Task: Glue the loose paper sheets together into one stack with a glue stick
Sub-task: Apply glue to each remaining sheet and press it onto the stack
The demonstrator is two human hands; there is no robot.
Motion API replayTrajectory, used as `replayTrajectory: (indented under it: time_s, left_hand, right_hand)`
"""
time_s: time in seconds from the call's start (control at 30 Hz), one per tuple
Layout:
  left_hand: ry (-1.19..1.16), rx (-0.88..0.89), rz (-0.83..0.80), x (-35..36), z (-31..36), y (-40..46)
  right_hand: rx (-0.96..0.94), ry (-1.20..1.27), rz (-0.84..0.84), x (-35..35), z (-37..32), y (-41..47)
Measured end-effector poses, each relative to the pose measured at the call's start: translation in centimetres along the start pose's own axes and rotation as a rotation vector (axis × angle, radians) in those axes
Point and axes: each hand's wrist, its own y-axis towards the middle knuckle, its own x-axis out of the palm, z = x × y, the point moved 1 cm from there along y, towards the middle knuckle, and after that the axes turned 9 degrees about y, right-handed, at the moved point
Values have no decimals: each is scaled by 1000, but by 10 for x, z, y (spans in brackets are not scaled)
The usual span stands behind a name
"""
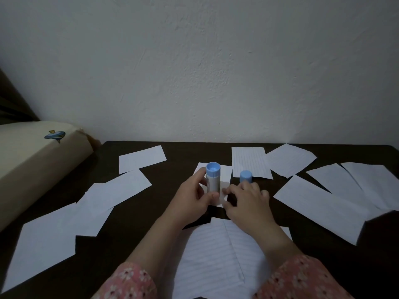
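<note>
Nearest the viewer, a lined sheet (216, 255) lies on the dark surface (172, 154) at 6 o'clock, beneath both forearms. Just beyond it, the left hand (192, 199) grips the glue stick (212, 180) upright, long axis vertical, standing on a small paper piece (225, 173); the right hand (248, 201), at the stick's 3 o'clock, presses that piece with relaxed fingers (227, 190). Farther off, the blue cap (246, 176) stands at 1 o'clock, with loose sheets (142, 158) scattered around.
</note>
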Motion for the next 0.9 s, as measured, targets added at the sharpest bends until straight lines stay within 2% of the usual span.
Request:
replayTrajectory:
  time_s: [0.23, 0.67, 0.8, 0.9]
  left_hand:
    - [-9, -116, 12, -19, -13, -2]
    - [-41, -176, 55, -28, -23, -5]
    - [-45, -189, 110, -29, -29, -7]
    - [-267, -225, 272, -28, -32, -10]
  right_hand:
    - [18, 0, -4, 1, 1, 1]
    - [13, -12, 8, 1, 0, -1]
    - [17, -19, 9, 1, 0, -1]
    - [19, -18, 13, 1, 0, -2]
